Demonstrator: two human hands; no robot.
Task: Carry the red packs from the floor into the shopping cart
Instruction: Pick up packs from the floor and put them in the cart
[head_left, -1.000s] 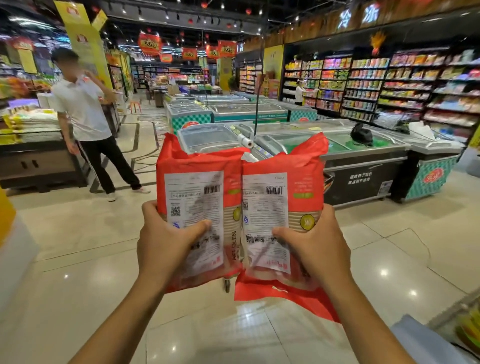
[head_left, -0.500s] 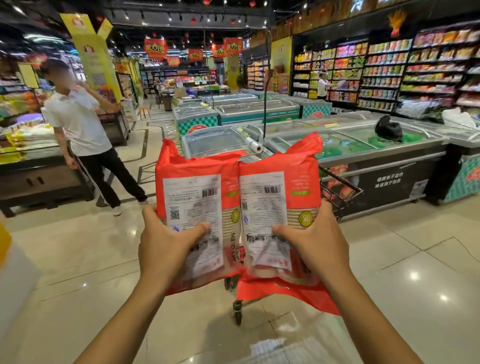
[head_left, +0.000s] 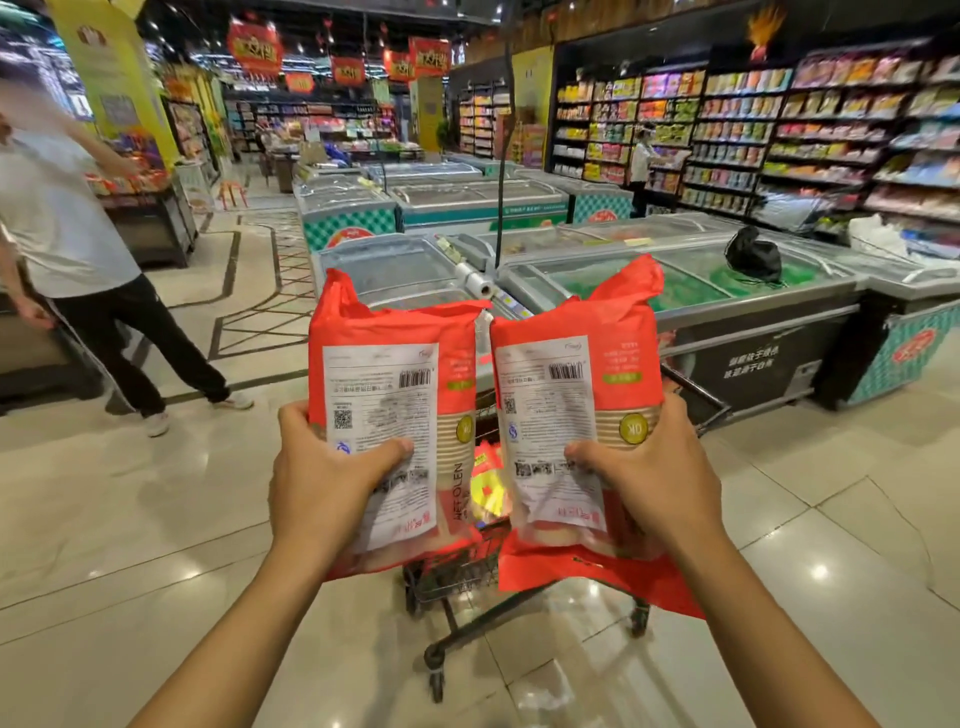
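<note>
- Holding one red pack in each hand at the centre of the frame: the left hand has thumb and fingers clamped on the left red pack, and the right hand is clamped the same way on the right red pack.
- Both packs stand upright, raised, with a narrow gap between them.
- The shopping cart sits just behind and below the packs, mostly hidden; its basket already seems to hold red and yellow goods, glimpsed through the gap.
- Judged best: bring both packs over the basket rim before lowering, keeping them level so the loose lower flap of the right pack does not snag the wire.
- Release only once each pack rests on something inside.
- The chest freezers behind the cart leave little room to push it forward.
</note>
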